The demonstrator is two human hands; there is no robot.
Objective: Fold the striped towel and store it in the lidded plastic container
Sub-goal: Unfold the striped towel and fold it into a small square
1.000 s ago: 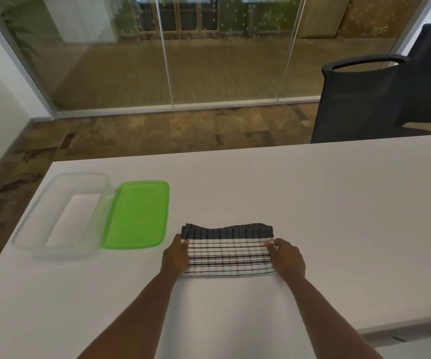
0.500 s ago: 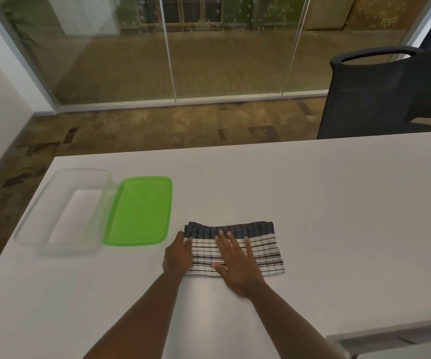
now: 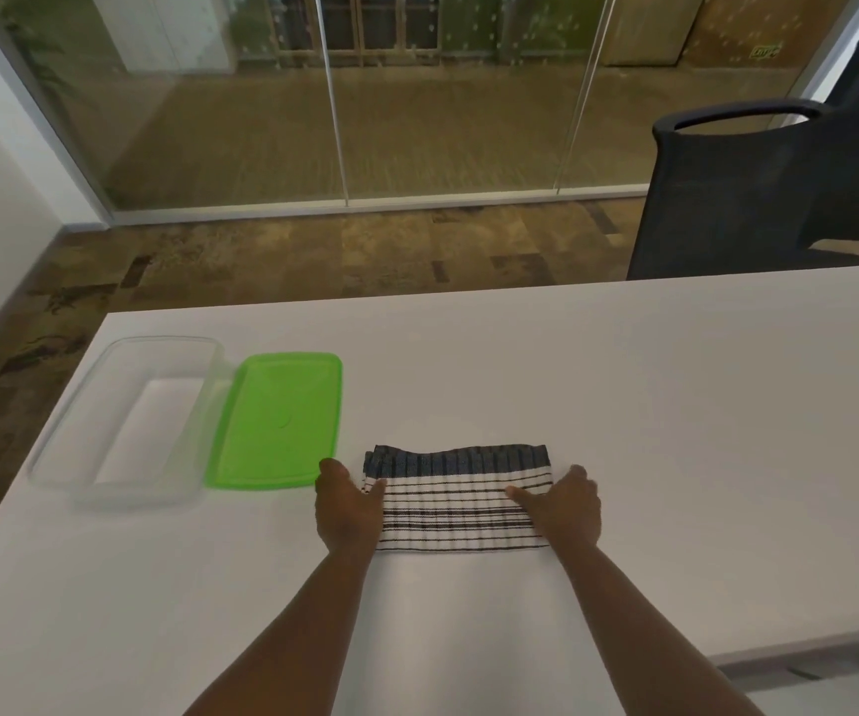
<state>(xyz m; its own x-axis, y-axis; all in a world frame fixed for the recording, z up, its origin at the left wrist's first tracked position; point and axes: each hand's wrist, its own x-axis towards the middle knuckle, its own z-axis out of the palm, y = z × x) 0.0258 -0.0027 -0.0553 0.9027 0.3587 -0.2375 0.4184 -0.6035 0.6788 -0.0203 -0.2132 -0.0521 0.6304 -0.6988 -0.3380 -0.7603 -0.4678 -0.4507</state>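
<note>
Both hands grip the towel (image 3: pixel 458 501) at its short ends: left hand (image 3: pixel 347 509) at the left edge, thumb on top of the cloth; right hand (image 3: pixel 564 506) at the right edge, thumb likewise on top (fingers underneath cannot be seen). Towel lies folded on the white counter (image 3: pixel 649 431), dark band along its far edge. Just left, a green lid (image 3: pixel 277 421) lies flat, touching the clear container (image 3: pixel 107 457), which stands open. Beyond the counter's far edge, a black chair (image 3: pixel 758 193).
</note>
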